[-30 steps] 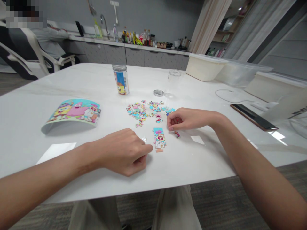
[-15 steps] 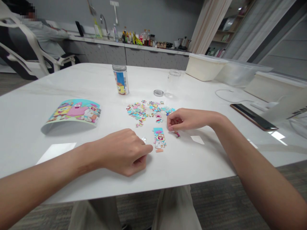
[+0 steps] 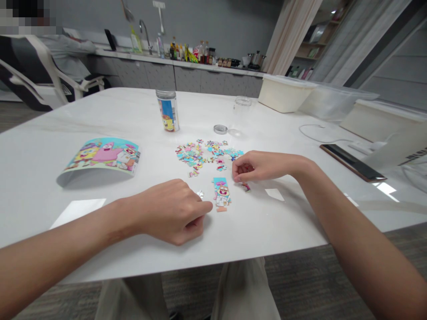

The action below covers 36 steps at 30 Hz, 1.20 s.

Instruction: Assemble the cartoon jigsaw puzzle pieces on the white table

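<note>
My left hand [image 3: 178, 211] rests on the table as a fist, its thumb side towards me; whatever may be inside is hidden. Just right of its knuckles lies a small joined strip of jigsaw puzzle [image 3: 222, 194] with a cartoon figure. A silvery puzzle piece [image 3: 200, 194] shows behind that fist. My right hand [image 3: 247, 166] is loosely curled on its side, with nothing visible in its hollow. By its fingertips lies a loose puzzle piece [image 3: 246, 187]. Beyond both hands spreads a pile of loose puzzle pieces [image 3: 190, 154], partly behind my right hand.
On the left a curved picture sheet [image 3: 106, 154] arches up. Behind the pile stand a picture-wrapped jar [image 3: 168, 113], a lid [image 3: 220, 129] and a clear jar [image 3: 242, 111]. A dark phone-like slab [image 3: 352, 162] and storage bins [image 3: 285, 93] are right. A person [image 3: 66, 55] sits far left.
Both hands and the puzzle pieces look the same as before. Only the seated person at the far left has shifted slightly.
</note>
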{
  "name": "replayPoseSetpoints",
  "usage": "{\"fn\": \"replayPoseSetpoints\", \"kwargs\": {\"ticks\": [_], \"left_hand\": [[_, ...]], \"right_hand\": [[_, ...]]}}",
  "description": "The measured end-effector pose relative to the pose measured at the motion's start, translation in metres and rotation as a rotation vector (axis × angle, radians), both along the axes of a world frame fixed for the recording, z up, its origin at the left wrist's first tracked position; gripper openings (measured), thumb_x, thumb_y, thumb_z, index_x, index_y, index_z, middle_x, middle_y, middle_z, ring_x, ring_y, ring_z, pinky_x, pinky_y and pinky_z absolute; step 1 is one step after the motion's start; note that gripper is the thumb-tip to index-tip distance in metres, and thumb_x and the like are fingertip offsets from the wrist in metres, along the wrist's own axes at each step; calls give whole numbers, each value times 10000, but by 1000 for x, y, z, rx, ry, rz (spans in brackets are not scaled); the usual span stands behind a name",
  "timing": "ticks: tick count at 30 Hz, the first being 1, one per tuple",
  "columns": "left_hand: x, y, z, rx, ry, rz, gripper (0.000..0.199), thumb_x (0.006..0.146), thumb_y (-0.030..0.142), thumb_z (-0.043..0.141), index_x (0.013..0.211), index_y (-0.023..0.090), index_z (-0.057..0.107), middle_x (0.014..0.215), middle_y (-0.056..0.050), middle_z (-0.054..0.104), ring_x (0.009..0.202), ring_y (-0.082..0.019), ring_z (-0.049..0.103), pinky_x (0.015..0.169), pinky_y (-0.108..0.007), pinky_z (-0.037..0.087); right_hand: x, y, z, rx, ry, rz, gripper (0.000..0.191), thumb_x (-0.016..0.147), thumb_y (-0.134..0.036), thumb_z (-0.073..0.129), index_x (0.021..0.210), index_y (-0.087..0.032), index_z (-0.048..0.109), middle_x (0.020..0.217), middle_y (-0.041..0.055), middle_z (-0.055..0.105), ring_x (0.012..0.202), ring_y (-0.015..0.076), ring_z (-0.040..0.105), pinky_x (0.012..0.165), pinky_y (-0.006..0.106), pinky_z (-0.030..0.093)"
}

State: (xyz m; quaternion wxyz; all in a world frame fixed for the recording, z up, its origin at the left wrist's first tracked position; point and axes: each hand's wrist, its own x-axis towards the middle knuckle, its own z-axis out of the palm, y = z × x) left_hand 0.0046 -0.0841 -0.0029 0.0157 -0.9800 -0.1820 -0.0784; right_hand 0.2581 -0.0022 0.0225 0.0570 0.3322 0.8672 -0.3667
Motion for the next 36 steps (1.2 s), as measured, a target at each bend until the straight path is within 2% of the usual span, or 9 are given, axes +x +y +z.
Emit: {"fn": "replayPoseSetpoints", "kwargs": {"ticks": [9, 36], "left_hand": [[1, 0, 1, -8, -24, -3, 218, 823, 157, 426, 624, 200, 506, 458, 10, 511, 379, -138, 423, 418, -296, 256], [0, 1, -1, -5, 19, 4, 172, 796, 163, 474, 630, 198, 504, 469, 19, 521, 393, -124, 429, 434, -289, 227]], "right_hand": [[0, 0, -1, 8, -3, -3, 225, 853, -380, 578, 816, -163, 626, 747, 29, 664, 633, 123, 522, 574, 258, 352], [-1, -2, 0, -1, -11, -10, 212, 851, -365, 572, 805, -162, 617, 752, 25, 666, 635, 123, 520, 576, 254, 347]]}}
